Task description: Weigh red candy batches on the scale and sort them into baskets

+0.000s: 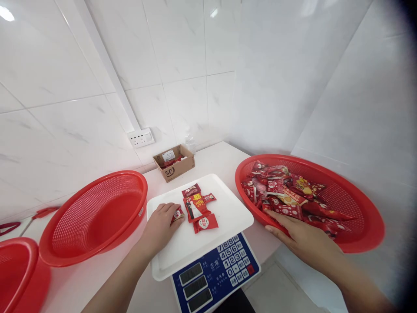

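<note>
On the white scale tray (228, 217), my left hand (163, 224) is closed around a small wrapped snack packet (178, 213), partly hidden by my fingers. Just right of it lie a large red packet (196, 208), a dark red packet (191, 190) behind, a small red packet (210, 198) to the right and another red packet (206, 223) in front. My right hand (299, 241) is at the near-left rim of the right red basket (368, 217), fingers inside and thumb outside, the rim between them. Mixed red snack packets (289, 191) fill much of that basket.
Left of the scale stands a red perforated basket (97, 217), with another red basket (22, 269) nearer. A cardboard box (177, 169) with red packets sits at the back. The scale's keypad (234, 261) faces me. Tiled walls close off the back and right.
</note>
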`<control>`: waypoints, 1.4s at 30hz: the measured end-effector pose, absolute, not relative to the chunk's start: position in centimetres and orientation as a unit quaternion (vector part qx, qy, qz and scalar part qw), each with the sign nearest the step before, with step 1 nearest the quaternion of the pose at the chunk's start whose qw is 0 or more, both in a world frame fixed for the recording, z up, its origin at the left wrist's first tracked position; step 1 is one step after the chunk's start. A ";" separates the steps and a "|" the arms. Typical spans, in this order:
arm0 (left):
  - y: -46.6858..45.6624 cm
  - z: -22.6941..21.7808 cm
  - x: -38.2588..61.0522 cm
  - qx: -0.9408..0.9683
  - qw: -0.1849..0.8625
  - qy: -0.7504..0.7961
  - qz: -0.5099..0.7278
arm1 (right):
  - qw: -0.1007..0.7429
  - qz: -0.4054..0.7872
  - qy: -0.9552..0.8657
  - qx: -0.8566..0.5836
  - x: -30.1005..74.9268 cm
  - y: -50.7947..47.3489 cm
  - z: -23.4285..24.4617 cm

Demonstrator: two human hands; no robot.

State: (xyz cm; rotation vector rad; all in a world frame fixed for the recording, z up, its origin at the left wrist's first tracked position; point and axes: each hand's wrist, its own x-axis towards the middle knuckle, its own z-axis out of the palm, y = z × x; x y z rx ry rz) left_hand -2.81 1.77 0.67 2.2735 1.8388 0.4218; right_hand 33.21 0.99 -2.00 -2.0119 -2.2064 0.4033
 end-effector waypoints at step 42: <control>-7.4 0.2 3.4 0.657 0.511 0.407 0.377 | 0.349 0.306 -0.817 -0.342 20.6 -5.1 -0.3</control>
